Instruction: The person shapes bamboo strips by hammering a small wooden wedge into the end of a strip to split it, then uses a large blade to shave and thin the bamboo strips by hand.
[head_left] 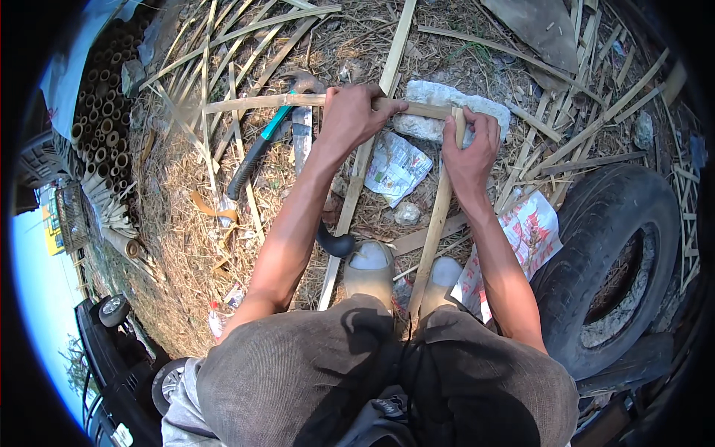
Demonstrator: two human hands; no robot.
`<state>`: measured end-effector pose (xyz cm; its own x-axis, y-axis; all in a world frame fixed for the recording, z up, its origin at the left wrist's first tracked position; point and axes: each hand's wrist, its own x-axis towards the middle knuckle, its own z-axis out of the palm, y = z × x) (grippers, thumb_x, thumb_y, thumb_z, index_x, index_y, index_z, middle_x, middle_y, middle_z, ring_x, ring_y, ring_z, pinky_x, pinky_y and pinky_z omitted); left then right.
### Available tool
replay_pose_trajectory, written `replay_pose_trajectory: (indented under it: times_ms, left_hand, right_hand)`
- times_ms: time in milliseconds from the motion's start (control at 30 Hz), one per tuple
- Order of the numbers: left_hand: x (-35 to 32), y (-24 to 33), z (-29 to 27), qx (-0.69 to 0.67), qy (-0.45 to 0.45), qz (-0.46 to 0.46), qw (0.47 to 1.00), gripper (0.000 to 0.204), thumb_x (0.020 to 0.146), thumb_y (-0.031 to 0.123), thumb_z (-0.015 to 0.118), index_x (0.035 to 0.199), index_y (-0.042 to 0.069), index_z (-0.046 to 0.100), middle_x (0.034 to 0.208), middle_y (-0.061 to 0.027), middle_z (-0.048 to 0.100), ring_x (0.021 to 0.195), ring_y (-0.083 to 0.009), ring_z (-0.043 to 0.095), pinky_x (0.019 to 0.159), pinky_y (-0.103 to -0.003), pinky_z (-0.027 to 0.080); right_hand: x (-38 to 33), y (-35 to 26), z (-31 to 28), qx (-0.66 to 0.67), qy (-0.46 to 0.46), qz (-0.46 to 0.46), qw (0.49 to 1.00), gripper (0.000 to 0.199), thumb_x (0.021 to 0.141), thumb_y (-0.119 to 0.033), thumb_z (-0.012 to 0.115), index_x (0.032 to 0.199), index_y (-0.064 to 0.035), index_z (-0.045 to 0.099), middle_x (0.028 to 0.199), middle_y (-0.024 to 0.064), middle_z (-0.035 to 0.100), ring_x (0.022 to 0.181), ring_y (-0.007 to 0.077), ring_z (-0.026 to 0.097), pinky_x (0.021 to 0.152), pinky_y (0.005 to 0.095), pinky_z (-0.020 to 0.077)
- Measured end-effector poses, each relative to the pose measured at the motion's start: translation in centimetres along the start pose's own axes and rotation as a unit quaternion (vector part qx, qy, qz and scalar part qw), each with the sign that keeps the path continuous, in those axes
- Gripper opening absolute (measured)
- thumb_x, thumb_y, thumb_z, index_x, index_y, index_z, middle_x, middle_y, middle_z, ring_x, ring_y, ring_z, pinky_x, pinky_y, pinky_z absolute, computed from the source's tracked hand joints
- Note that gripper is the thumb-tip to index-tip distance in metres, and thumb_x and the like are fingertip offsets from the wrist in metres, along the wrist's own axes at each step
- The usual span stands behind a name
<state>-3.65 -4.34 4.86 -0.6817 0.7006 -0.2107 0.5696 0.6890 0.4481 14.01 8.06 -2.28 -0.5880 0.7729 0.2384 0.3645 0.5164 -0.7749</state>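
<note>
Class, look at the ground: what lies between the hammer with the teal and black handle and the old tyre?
In the head view, between hammer and tyre lie bamboo strips, crumpled printed paper and the person's shoes.

- Site type: open-air bamboo workshop on bare ground, not an indoor room.
- Ground (186,246): dry straw and earth, strewn with split bamboo strips (246,37) across the upper half of the frame.
- Stock: a stack of cut bamboo tubes (104,127), ends showing, at upper left.
- Tools: a hammer with a teal and black handle (257,153) lying left of centre.
- Improvised fittings: a pale stone block (447,108) at upper centre; a worn tyre (618,261) at right.
- Surroundings: sky and a parked vehicle (112,350) at lower left.
</note>
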Motion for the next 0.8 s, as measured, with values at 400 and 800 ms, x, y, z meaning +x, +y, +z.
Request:
replay_pose_trajectory:
  times_ms: [400,800]
  left_hand:
    - [0.6,-0.9,0.5,-0.091,-0.029,-0.055,0.994,0.052,0.08,0.053,0.077,0.09,0.002,0.08,0.076,-0.0172,0.073,0.087,-0.0311,0.07,0.093,-0.046,0.036]
    - [-0.5,5.3,-7.0,0.248,-0.109,0.258,0.928,0.041,0.087,0.042,0.074,0.107,0.006,0.072,0.113,-0.0135,0.068,0.116,-0.0332,0.061,0.101,-0.047,0.047]
  right_hand:
    - [0.2,-0.6,0.6,-0.018,0.028,-0.025,0.999,0.03,0.086,-0.025,0.074,0.107,-0.004,0.069,0.104,0.0106,0.063,0.103,0.0305,0.058,0.091,0.0447,0.0434]
    - [0.1,-0.2,-0.5,-0.053,-0.014,-0.064,0.996,0.035,0.088,-0.028,0.073,0.112,-0.0022,0.069,0.103,0.0118,0.062,0.101,0.0309,0.058,0.087,0.0435,0.0443]
